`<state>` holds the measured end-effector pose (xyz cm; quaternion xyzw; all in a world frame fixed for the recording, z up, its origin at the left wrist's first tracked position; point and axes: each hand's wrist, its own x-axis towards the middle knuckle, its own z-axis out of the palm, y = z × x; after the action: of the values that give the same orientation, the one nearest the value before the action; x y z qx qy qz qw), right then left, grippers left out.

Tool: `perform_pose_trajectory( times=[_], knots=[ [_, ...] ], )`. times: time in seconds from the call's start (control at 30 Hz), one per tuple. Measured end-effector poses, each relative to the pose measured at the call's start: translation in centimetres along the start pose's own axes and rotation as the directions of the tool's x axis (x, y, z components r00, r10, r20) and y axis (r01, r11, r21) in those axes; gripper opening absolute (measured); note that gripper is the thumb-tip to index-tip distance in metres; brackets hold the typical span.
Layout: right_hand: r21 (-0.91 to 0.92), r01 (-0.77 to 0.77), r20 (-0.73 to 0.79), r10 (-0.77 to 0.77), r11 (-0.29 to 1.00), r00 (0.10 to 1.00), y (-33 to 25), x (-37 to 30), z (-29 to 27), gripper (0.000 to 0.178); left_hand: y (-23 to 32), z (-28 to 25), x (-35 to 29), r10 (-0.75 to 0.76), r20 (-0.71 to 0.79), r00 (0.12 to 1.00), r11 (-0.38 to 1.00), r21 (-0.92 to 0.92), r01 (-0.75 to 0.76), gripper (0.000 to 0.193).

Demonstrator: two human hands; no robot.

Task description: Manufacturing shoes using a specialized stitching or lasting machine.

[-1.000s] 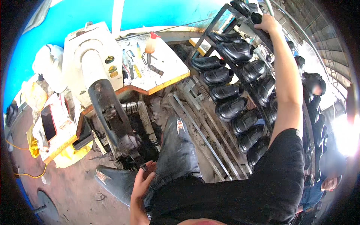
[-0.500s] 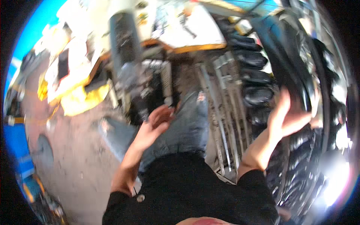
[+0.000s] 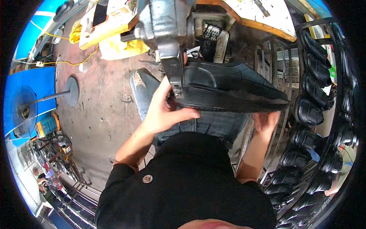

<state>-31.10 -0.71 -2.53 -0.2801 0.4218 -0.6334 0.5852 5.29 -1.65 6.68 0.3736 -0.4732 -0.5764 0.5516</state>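
While the left hand (image 3: 164, 112) grips the black shoe (image 3: 228, 89) at its heel against the grey machine (image 3: 166, 34), the right hand (image 3: 267, 122) seemingly cups the toe from below, steadying it level

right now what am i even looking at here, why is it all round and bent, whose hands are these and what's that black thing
The picture comes from a wide fisheye camera worn on a person's head, looking down, so straight edges curve toward the rim. The black shape at the bottom is the person's own shirt, with jeans below. Both bare hands hold a black shoe lying sideways: the left hand grips its end by a grey metal machine arm that comes down from a workbench, and the right hand supports it from underneath near the other end. At the right, a metal rack holds rows of similar black shoes. At the left are a bare concrete floor, a standing fan and a yellow cloth.
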Motion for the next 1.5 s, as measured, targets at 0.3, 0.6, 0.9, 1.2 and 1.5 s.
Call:
perform_pose_trajectory(
  times=[0.3, 0.6, 0.9, 1.2, 1.5],
  knots=[
    [-0.381, 0.352, 0.226, -0.283, 0.855, 0.932, -8.5, 2.7, 7.6, 0.078, -2.5, -1.8, -0.7, -0.119, -0.151, 0.981, 0.936, -0.346, 0.060, 0.125],
    [-0.170, 0.020, 0.092, -0.005, 0.985, 0.996, -3.9, 2.0, -1.5, 0.087, -0.5, 0.3, 1.2, 0.025, 0.023, 0.999, 1.000, -0.010, -0.025, 0.108],
    [-0.412, 0.350, 0.268, -0.255, 0.841, 0.929, -9.4, 2.1, 6.8, 0.097, -1.8, -2.0, -0.6, -0.094, -0.117, 0.989, 0.989, -0.120, 0.080, 0.121],
    [-0.465, 0.285, 0.330, -0.134, 0.838, 0.934, -6.6, 3.2, 12.1, 0.079, -1.4, -4.7, -2.5, -0.054, -0.334, 0.941, 0.945, -0.323, -0.061, 0.124],
    [-0.467, 0.083, 0.412, 0.134, 0.880, 0.902, -2.2, 2.4, 15.0, 0.074, 0.5, -9.5, -4.0, 0.101, -0.328, 0.939, 0.994, 0.001, -0.106, 0.119]
  ],
)
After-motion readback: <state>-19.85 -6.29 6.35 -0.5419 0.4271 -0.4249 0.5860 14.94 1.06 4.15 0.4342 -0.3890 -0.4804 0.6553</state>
